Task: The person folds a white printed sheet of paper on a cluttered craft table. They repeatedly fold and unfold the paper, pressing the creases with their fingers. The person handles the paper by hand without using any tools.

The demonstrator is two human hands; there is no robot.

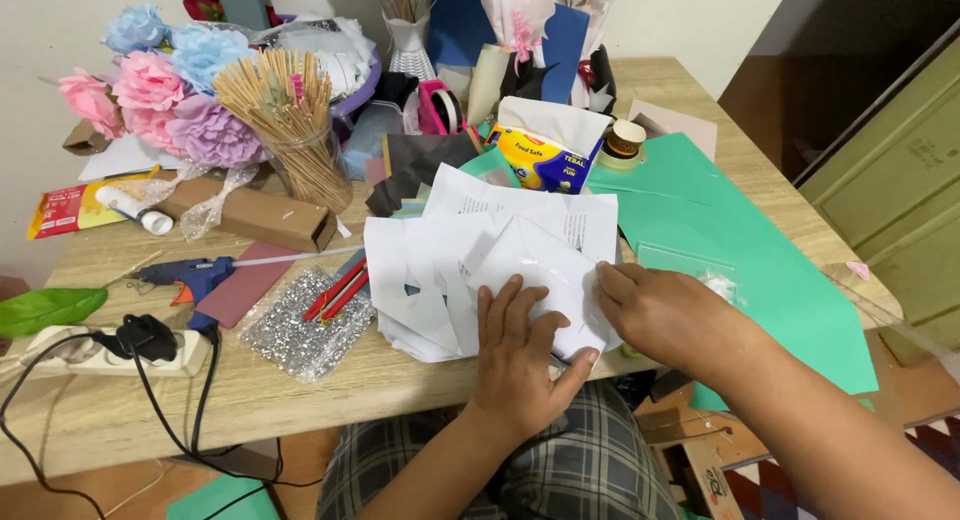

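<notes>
We see our left hand [515, 355] lying flat with fingers spread on a loose pile of white paper cut-outs [480, 265], which sits at the near edge of the wooden table [120, 410], right in front of us. Our right hand [655, 310] rests on the same pile from the right, fingers curled and pressing the top sheet down; we cannot tell whether it pinches an edge. The sheets are thin, smooth and angular, with jagged holes cut out of them.

Just left of the pile lies a glittery silver sheet [305, 325] in clear wrap, with red sticks [340, 292] touching its upper corner. Farther left sits a blue glue gun [190, 277], and near it a white power strip [110, 352] with a black plug. A large matte green paper sheet [730, 240] spreads to the right. Behind the pile stand a tissue box [548, 150], a glass jar of bamboo skewers [290, 125], a brown cardboard box [250, 215], and fluffy crepe-paper flowers [170, 90] in pink, blue and lilac.
</notes>
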